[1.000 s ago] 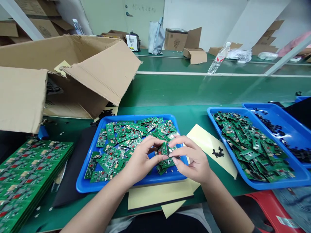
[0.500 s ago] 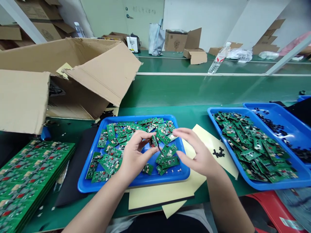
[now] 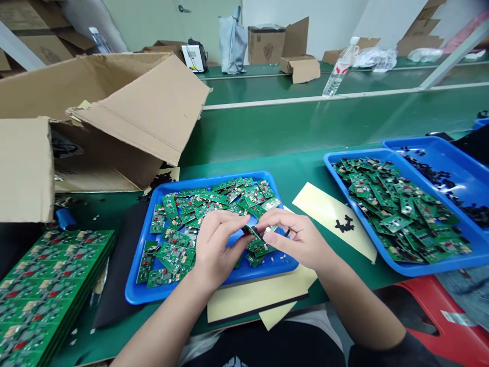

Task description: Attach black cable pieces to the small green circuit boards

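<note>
Both my hands meet over the blue tray (image 3: 137, 293) of small green circuit boards (image 3: 179, 239). My left hand (image 3: 216, 250) pinches one small green circuit board (image 3: 252, 231) between thumb and fingers. My right hand (image 3: 296, 238) has its fingers closed on the same board from the right side. A small dark piece shows at my right fingertips, too small to name.
A second blue tray (image 3: 405, 267) of green boards lies at right, a third blue tray (image 3: 462, 168) with black bits behind it. Yellow backing sheets (image 3: 328, 211) lie between the trays. Stacked green panels (image 3: 42, 275) sit at left, with an open cardboard box (image 3: 114, 102) behind. A water bottle (image 3: 336, 74) stands farther back.
My right hand, which had drawn away open half a second ago, has come back and closed on the board held by my left hand. The view has tilted down slightly.
</note>
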Tool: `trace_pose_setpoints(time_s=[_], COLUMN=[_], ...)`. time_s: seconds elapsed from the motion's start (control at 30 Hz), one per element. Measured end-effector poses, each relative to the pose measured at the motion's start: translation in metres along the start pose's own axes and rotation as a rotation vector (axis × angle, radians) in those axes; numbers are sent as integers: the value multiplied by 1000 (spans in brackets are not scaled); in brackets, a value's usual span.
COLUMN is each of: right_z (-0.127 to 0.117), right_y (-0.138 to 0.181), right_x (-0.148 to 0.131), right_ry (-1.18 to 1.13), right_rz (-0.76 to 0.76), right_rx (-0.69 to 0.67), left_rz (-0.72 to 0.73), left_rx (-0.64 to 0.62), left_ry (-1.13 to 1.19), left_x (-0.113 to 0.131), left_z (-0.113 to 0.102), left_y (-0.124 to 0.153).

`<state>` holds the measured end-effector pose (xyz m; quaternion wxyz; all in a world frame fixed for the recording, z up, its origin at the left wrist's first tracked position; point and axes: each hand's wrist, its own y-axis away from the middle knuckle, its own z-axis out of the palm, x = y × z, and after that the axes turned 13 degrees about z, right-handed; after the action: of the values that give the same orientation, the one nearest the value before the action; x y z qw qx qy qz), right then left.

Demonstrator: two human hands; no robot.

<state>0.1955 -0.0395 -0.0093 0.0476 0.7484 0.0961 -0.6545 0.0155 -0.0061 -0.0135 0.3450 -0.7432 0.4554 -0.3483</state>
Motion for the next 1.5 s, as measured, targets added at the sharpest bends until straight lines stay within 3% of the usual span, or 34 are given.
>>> trace_pose_setpoints(time_s=[0.23,0.43,0.63,0.87,1.3,1.43,1.5], right_z=[0,-1,-1,0,7,13,11], right_y=[-2,-1,-1,-2,-4,-3,-4], right_x=[2,-2,-3,1,10,14,16], right_ry=[-82,-73,159,345,575,688,759], right_rz=[20,90,-73,-183,-270,-293,-253], right_rx=[-36,-104,9,69,155,251,365], left_rz=[-16,-22,-242,-193,102,142,147], left_rx=[-22,-101,-247,-320,-350,-359,-343], left_ry=[-2,155,375,323,83,9,-14], left_x=[1,3,9,8,-3,-1,2], left_z=[0,0,0,-5,0,2,2], left_y=[-1,-1,1,-4,2,5,5])
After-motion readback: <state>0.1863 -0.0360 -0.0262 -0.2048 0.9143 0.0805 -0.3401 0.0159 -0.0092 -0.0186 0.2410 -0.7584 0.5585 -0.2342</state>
